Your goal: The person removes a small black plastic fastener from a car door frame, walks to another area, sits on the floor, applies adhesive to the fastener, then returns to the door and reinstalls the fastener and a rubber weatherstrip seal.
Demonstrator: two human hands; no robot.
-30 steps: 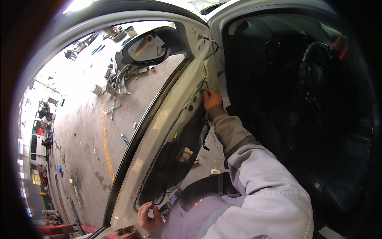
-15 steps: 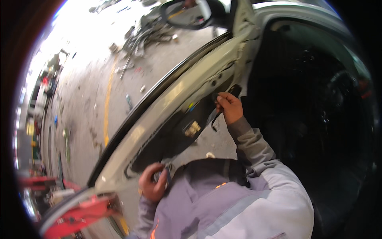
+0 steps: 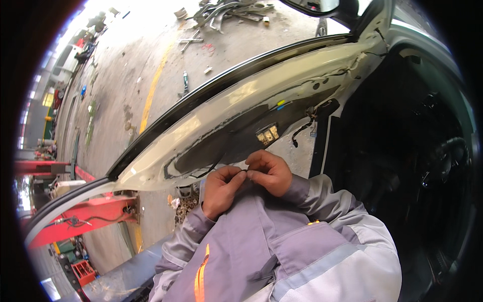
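Observation:
My left hand (image 3: 220, 191) and my right hand (image 3: 272, 174) meet in front of my chest, thumbs and fingertips pinched together. Between the tips shows a small dark piece (image 3: 245, 171), too small and too covered to name. Just beyond my hands stands a pale cream car door (image 3: 211, 120), swung open, its inner side bare of trim. A dark sheet (image 3: 214, 146) covers much of that inner side, with a squarish opening (image 3: 267, 135) in it. Further right, a black wiring harness (image 3: 302, 132) dangles from the door near its hinge side.
To the right is the car's dark interior (image 3: 397, 151). A side mirror (image 3: 322, 6) juts out at the top. Red lift arms (image 3: 95, 216) lie at the lower left. Scrap metal parts (image 3: 226, 12), a cross wrench (image 3: 190, 41) and a slim tool (image 3: 185, 82) rest on the concrete floor.
My right hand has left the door's wiring and come down to my chest. My left hand has moved up and right to meet it. The view has shifted.

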